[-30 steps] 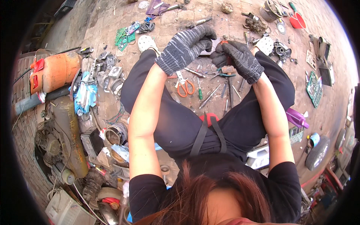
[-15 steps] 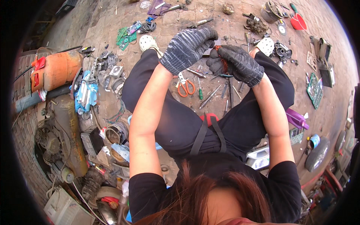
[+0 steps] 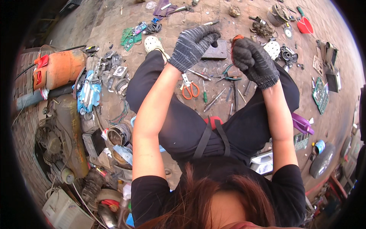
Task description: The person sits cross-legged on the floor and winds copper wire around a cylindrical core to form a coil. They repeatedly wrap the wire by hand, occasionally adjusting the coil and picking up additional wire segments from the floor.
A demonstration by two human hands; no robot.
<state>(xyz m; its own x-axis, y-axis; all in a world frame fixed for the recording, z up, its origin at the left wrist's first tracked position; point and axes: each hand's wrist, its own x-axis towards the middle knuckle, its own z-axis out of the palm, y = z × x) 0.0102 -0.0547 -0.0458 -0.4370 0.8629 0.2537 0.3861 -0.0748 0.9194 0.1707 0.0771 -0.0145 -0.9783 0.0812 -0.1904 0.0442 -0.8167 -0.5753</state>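
Left hand point(image 3: 194, 45): fingers curled, grip unclear
Right hand point(image 3: 251, 59): fingers bunched round reddish wire point(image 3: 238, 37)
Gap: wider now, wire staying right

No word, number or sign can be read anywhere in view. Printed-looking patches do show, all too small or blurred to make out: a pale blue-and-dark label area on the white jug point(image 3: 262, 163) beside the person's hip, a blue wrap around the small can point(image 3: 319, 145) near the tire, and a yellow-and-dark band on the small cylinder point(image 3: 92, 49) above the orange gas tank. Light marks on the sidewall of the tire point(image 3: 322, 160) and a red-and-white patch point(image 3: 105, 134) by the open pail on the left are likewise unreadable, and whether they are lettering cannot be told.
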